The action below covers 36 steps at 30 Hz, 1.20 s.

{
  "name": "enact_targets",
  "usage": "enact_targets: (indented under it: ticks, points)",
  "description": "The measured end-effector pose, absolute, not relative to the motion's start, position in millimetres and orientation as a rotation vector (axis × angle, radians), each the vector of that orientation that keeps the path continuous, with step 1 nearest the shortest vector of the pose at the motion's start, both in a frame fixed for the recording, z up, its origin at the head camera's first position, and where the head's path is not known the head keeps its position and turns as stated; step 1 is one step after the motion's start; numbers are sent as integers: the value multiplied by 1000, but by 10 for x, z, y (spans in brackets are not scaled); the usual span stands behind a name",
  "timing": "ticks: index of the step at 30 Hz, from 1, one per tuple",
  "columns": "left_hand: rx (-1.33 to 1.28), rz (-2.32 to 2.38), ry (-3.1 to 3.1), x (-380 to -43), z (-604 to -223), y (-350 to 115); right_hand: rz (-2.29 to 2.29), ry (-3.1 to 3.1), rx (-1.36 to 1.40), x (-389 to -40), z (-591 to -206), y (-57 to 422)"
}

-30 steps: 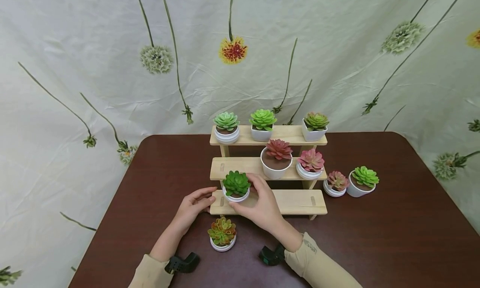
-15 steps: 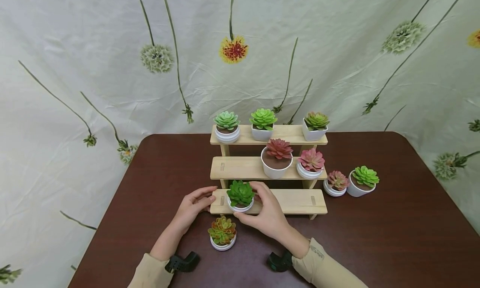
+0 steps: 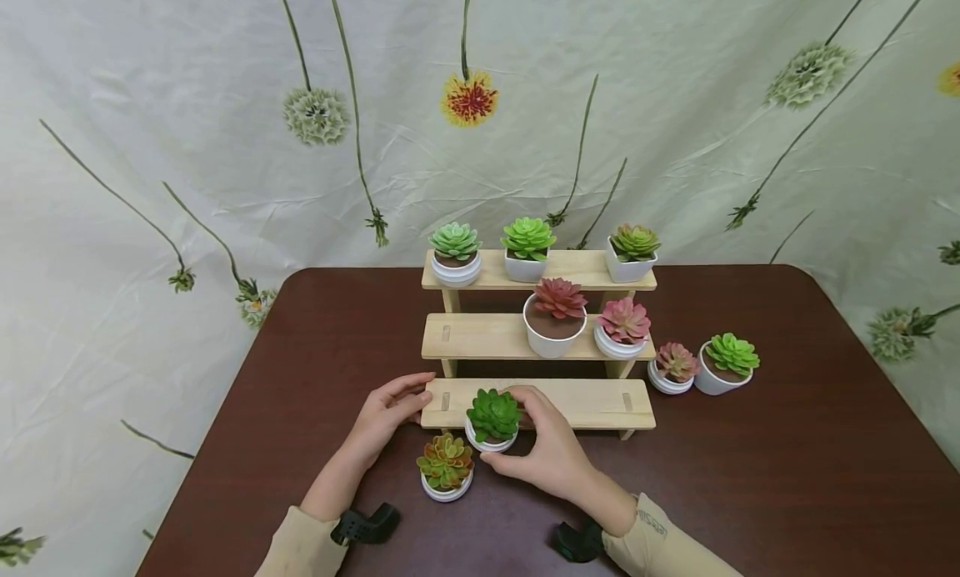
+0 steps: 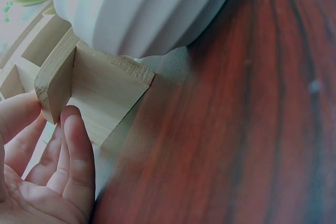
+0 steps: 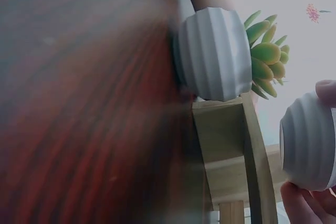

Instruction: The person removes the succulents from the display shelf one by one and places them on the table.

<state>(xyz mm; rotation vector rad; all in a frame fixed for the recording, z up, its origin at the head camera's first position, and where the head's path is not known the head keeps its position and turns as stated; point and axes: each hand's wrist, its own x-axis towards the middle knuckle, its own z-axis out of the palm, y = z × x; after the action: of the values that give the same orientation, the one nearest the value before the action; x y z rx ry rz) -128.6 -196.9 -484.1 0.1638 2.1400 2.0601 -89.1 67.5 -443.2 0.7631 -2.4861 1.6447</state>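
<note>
My right hand (image 3: 551, 452) pinches the white pot of a dark green succulent (image 3: 493, 418) between thumb and fingers. This pot (image 5: 310, 142) is off the table, by the front edge of the wooden tiered stand's (image 3: 577, 402) lowest step. My left hand (image 3: 381, 414) grips the left end of that step, thumb and fingers on either side of the board end (image 4: 55, 77) in the left wrist view. An orange-green succulent (image 3: 445, 464) in a ribbed white pot (image 5: 215, 53) stands on the table in front of the stand, between my hands.
On the top step are several green succulents (image 3: 527, 248). The middle step bears a dark red succulent (image 3: 555, 318) and a pink one (image 3: 622, 327). Right of the stand, a small pink succulent (image 3: 672, 368) and a bright green one (image 3: 726, 364) stand on the dark table (image 3: 750, 477).
My right hand has brought the dark green succulent toward me and slightly right, from over the lowest step's left part to its front edge. My left hand has stayed on the stand.
</note>
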Motion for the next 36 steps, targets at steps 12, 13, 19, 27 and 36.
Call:
enact_targets:
  ticks: [12,13,19,27,36]
  points:
    - [144,2058,2143,-1277,-4818,-1957,1537,-2508,849,-776,-4517,827]
    - [143,2057,2144,-1275,-4817,-1957,1528,-2515,851,-767,-4521,837]
    - [137,2051,2147,-1270,-4814,-1957,1481,-2554,856,-721,-4540,889]
    - [138,2049,2147,-1275,-4821,-1959,1393,-2578,883,-665,-4571,949]
    - [133,2054,2143,-1279,-4828,-1960,1315,-2626,890,-666,-4621,979]
